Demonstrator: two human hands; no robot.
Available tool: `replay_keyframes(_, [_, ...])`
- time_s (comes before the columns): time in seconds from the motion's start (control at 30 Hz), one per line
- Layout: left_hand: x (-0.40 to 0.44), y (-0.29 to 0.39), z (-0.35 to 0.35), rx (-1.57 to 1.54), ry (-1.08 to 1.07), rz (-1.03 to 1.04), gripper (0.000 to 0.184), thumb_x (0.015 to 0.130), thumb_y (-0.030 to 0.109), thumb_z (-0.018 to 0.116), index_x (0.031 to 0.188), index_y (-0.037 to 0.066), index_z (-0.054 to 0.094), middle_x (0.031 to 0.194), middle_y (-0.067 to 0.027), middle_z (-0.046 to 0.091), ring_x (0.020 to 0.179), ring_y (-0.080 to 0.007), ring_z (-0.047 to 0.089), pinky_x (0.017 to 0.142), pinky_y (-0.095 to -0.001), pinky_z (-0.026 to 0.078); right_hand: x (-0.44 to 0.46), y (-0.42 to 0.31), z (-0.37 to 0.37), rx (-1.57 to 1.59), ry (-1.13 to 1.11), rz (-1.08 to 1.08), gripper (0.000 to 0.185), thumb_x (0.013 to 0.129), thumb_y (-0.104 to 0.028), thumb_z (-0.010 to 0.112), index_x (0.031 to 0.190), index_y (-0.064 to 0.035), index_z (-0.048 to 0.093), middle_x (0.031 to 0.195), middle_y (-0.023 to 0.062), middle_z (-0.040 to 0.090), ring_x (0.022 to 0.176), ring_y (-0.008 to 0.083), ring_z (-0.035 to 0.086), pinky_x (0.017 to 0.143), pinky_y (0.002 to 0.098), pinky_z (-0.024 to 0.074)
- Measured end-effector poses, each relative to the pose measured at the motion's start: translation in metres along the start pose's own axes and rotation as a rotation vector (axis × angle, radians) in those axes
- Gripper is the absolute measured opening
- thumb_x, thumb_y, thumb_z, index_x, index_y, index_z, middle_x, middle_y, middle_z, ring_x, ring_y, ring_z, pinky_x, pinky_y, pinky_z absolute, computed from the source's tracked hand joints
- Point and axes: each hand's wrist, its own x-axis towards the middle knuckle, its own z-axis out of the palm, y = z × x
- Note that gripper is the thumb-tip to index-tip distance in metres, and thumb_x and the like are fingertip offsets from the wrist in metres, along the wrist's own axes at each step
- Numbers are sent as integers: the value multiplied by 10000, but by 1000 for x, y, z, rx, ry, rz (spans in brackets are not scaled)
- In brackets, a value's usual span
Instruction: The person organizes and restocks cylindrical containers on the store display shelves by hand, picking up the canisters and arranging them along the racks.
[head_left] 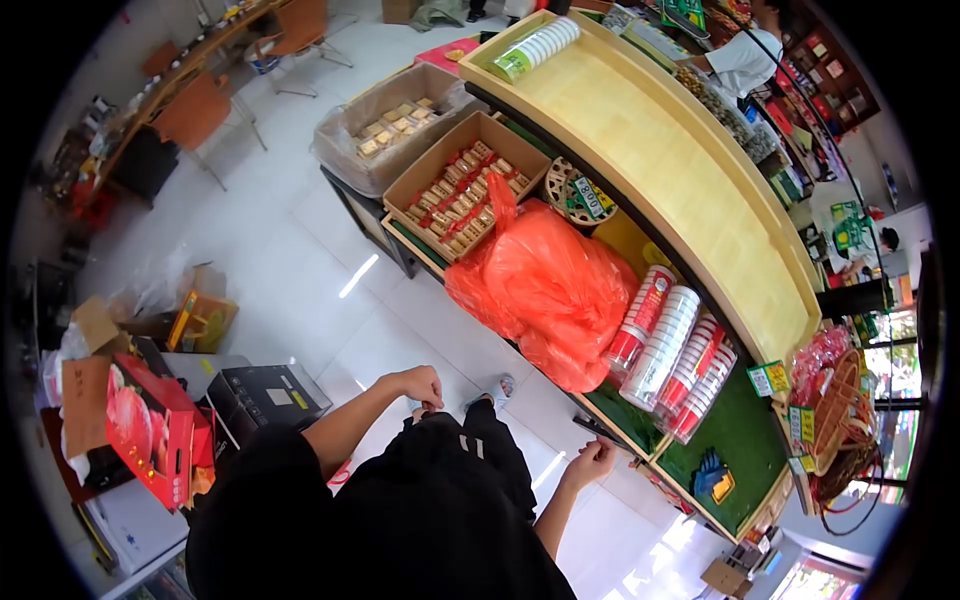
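Observation:
My left hand (418, 386) is closed in front of my dark clothes, and whatever it might hold is hidden. Near the edge of the green-lined display shelf, my right hand (592, 461) has its fingers curled together; nothing can be made out in it. A red plastic bag (545, 285) lies full on the shelf. Beside it are stacked cups in clear sleeves (660, 345), some white and some red. A cardboard box (470, 190) holds rows of small wrapped packs, next to a round basket (575, 195) with a price sign.
A curved wooden tray (680, 150) rises above the shelf, with a cup stack (537, 48) at its far end. A lined bin (395, 120) stands at the shelf's left. Black box (265, 400) and red carton (150, 430) lie left. A person (750, 60) is at upper right.

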Motion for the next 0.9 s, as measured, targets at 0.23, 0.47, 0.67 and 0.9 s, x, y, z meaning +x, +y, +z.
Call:
replay_keyframes(0.23, [35, 91, 3, 19, 142, 132, 172, 837, 108, 644, 847, -58, 686, 780, -134, 704, 650, -165, 670, 637, -288, 547, 69, -2, 27, 137, -90, -59, 98, 890, 2, 477, 845, -14, 562, 701, 35, 533, 579, 84, 487, 475, 214, 384])
replay_keyframes(0.47, [57, 151, 26, -194, 293, 232, 153, 869, 69, 621, 797, -24, 522, 748, -173, 674, 626, -210, 675, 553, -299, 545, 97, -37, 41, 157, -295, -136, 154, 888, 53, 433, 913, 16, 580, 558, 18, 498, 454, 60, 465, 429, 202, 344])
replay_keyframes(0.67, [76, 173, 12, -297, 294, 178, 168, 889, 92, 609, 810, -16, 507, 707, -168, 663, 619, -214, 674, 539, -309, 550, 102, -45, 28, 191, -267, 115, 177, 894, -17, 470, 980, 32, 617, 593, 75, 577, 519, 115, 559, 491, 224, 429])
replay_keyframes(0.9, [81, 206, -57, -340, 462, 242, 244, 917, 187, 595, 898, -53, 642, 709, -140, 668, 597, -182, 661, 538, -273, 531, 102, -43, 26, 233, -164, 196, 208, 833, 29, 424, 960, 29, 589, 554, 79, 546, 490, 130, 528, 466, 237, 423])
